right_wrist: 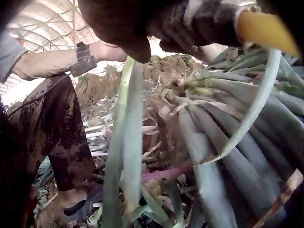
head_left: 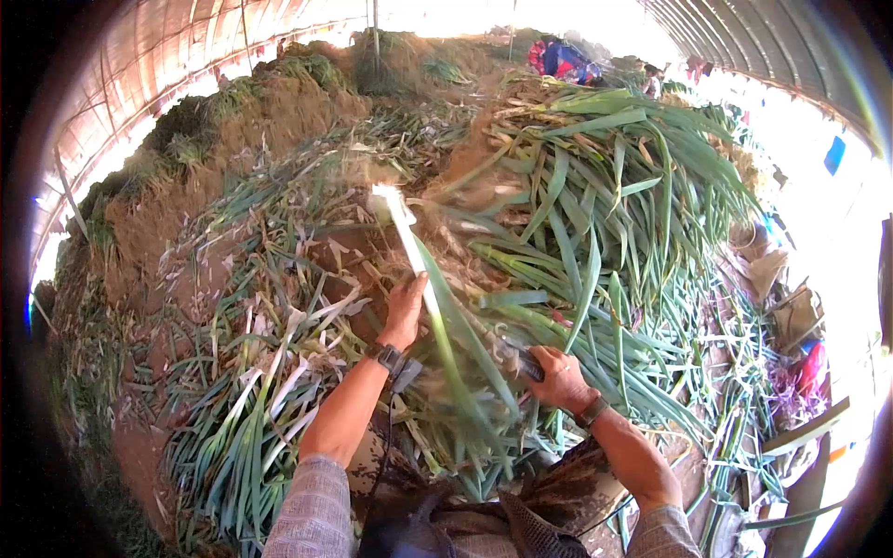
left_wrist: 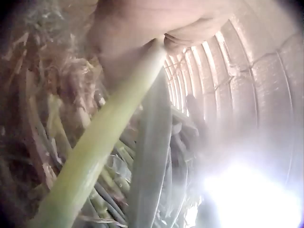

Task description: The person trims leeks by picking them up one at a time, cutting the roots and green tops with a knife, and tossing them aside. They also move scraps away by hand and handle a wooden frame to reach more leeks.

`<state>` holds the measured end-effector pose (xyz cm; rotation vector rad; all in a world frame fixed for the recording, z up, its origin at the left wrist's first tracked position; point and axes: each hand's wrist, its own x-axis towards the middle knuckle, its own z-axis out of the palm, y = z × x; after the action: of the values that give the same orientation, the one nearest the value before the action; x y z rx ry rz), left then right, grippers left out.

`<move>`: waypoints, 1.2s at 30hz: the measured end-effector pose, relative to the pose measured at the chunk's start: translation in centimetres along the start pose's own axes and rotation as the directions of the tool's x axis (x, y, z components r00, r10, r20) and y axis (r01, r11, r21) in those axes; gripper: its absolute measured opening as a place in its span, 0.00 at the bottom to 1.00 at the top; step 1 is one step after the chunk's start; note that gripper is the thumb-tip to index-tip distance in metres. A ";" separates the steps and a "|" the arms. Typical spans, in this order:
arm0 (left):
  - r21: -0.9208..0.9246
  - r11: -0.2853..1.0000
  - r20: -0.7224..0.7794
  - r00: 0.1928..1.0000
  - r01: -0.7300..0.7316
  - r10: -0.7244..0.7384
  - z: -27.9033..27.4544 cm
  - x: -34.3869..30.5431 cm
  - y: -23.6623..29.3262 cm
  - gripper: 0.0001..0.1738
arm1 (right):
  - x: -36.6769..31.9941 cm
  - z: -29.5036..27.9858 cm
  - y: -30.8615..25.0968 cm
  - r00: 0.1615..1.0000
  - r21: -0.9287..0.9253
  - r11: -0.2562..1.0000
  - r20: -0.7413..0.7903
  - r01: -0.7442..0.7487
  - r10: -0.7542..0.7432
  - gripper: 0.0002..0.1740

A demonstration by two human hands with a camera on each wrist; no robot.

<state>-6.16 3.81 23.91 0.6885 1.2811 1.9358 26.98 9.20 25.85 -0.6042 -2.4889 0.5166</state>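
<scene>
A long green onion (head_left: 406, 232), white at its upper end with green leaves trailing toward the lap, is gripped in the left hand (head_left: 402, 312). In the left wrist view its pale green stalk (left_wrist: 95, 137) runs from under the fingers beside a flat leaf (left_wrist: 154, 156). The right hand (head_left: 560, 379) grips a dark handle (head_left: 531, 364); what extends from it is blurred in the head view. The right wrist view shows a dark wrapped handle (right_wrist: 199, 23) with a yellow end (right_wrist: 268, 31). Between the hands hang the held leaves (right_wrist: 126, 137).
A big pile of green onions (head_left: 614, 186) lies at the right, its leaves near the right hand. Loose stalks and leaves (head_left: 251, 437) cover the ground at left. Earthy bundles (head_left: 251, 130) line the back left, under a curved roof (head_left: 167, 56). A cable hangs from the left wrist.
</scene>
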 end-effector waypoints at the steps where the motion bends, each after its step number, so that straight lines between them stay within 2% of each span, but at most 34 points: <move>1: -0.039 0.999 0.054 0.999 0.008 -0.006 -0.1 0.1 -0.2 0.23 | 0.2 0.0 0.1 1.000 -0.003 1.000 -0.006 -0.001 0.001 0.24; 3: -0.072 0.997 0.112 0.993 0.029 -0.021 0.3 -0.6 0.3 0.22 | 0.2 0.2 0.3 1.000 -0.013 1.000 0.014 0.027 -0.026 0.23; 5: -0.198 0.968 0.199 0.974 0.153 -0.113 1.8 -2.7 3.0 0.19 | 0.3 0.7 0.6 1.000 -0.042 0.999 0.016 0.016 -0.015 0.24; 6: -0.197 0.968 0.201 0.973 0.155 -0.115 1.7 -2.5 2.5 0.19 | 0.5 0.7 0.7 1.000 -0.072 0.997 0.022 0.017 -0.016 0.24; 8: 0.051 0.993 0.164 0.980 0.107 -0.114 1.0 -2.2 0.7 0.20 | 1.0 0.9 0.7 1.000 -0.089 0.996 -0.004 0.006 -0.006 0.24; 11: 0.145 0.989 0.142 0.988 0.038 -0.058 2.5 -3.9 1.4 0.18 | 1.7 1.0 0.4 0.999 -0.079 0.997 -0.045 0.011 -0.014 0.23; 12: 0.178 0.984 0.225 0.974 -0.033 -0.009 2.5 -4.2 1.5 0.18 | 1.8 1.0 0.4 0.998 -0.054 0.998 -0.053 0.030 -0.033 0.23; 15: 0.278 0.960 0.228 0.973 -0.021 -0.045 2.6 -4.8 1.1 0.18 | 2.7 1.3 0.7 0.996 -0.057 0.998 -0.091 0.009 -0.014 0.22; 16: 0.256 0.966 0.250 0.968 -0.038 -0.028 2.6 -4.7 0.8 0.16 | 2.9 1.1 0.4 0.996 -0.054 0.999 -0.094 0.003 -0.008 0.22; 17: 0.257 0.966 0.251 0.968 -0.037 -0.029 2.4 -4.6 0.7 0.16 | 3.1 0.8 0.1 0.993 -0.034 0.997 -0.104 -0.063 0.060 0.22; 18: 0.149 0.988 0.229 0.971 0.040 -0.074 2.4 -4.7 0.9 0.15 | 3.2 0.6 -0.1 0.986 -0.014 0.992 -0.110 -0.128 0.125 0.22; 19: 0.039 0.993 0.212 0.970 0.115 -0.121 2.5 -4.7 1.2 0.14 | 3.3 0.7 0.2 0.986 -0.012 0.992 -0.109 -0.129 0.127 0.22; 20: -0.029 0.991 0.203 0.971 0.131 -0.122 2.8 -4.8 1.3 0.11 | 3.4 1.0 0.5 0.988 -0.015 0.998 -0.143 -0.060 0.057 0.22; 21: -0.023 0.991 0.204 0.971 0.132 -0.125 2.2 -4.3 0.4 0.11 | 3.5 1.2 0.6 0.984 -0.020 1.000 -0.178 0.009 -0.012 0.21; 23: -0.217 0.959 0.232 0.964 0.182 -0.130 0.4 -3.0 -1.9 0.14 | 3.8 0.9 0.4 0.985 0.002 0.999 -0.170 -0.038 0.038 0.21; 25: -0.222 0.957 0.220 0.966 0.186 -0.137 0.9 -3.6 -1.0 0.16 | 3.7 0.7 0.2 0.984 0.019 0.997 -0.157 -0.079 0.081 0.20; 27: -0.261 0.934 0.322 0.934 0.242 -0.152 1.3 -4.5 0.4 0.18 | 3.7 0.7 0.1 0.974 -0.004 0.986 -0.155 0.168 -0.167 0.20; 28: -0.234 0.937 0.305 0.935 0.260 -0.183 2.1 -5.2 1.5 0.20 | 3.7 0.9 0.2 0.974 -0.001 0.986 -0.155 0.168 -0.166 0.20; 29: -0.232 0.936 0.305 0.934 0.264 -0.187 2.0 -5.1 1.5 0.20 | 3.6 1.1 0.2 0.996 0.008 1.000 -0.087 0.026 -0.025 0.21; 30: -0.233 0.943 0.243 0.953 0.236 -0.179 1.8 -5.1 1.6 0.21 | 3.4 1.1 0.3 0.993 0.006 0.993 -0.017 -0.118 0.118 0.22; 31: -0.232 0.949 0.180 0.969 0.211 -0.171 1.7 -5.0 1.6 0.22 | 3.1 0.9 0.7 0.992 0.007 0.992 -0.016 -0.125 0.125 0.22; 32: -0.241 0.963 0.133 0.987 0.125 -0.095 1.4 -4.7 1.8 0.24 | 2.7 0.4 1.1 0.983 -0.044 0.985 0.069 -0.169 0.172 0.23; 33: -0.227 0.971 0.014 0.998 0.069 -0.067 1.4 -4.4 2.6 0.25 | 2.4 0.1 1.5 0.965 -0.096 0.974 0.150 -0.204 0.217 0.24; 34: -0.194 0.981 -0.042 0.999 0.001 -0.009 1.1 -4.2 3.8 0.24 | 1.9 0.0 1.8 0.953 -0.163 0.964 0.186 -0.211 0.240 0.24; 36: -0.101 0.986 -0.142 0.983 -0.134 0.119 -0.2 -3.5 6.0 0.24 | 1.0 -0.2 2.6 0.936 -0.180 0.961 0.248 -0.209 0.250 0.23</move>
<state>-5.73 -0.60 29.22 0.6046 1.2250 2.1722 27.10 11.94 25.18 -0.9510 -2.7484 0.5305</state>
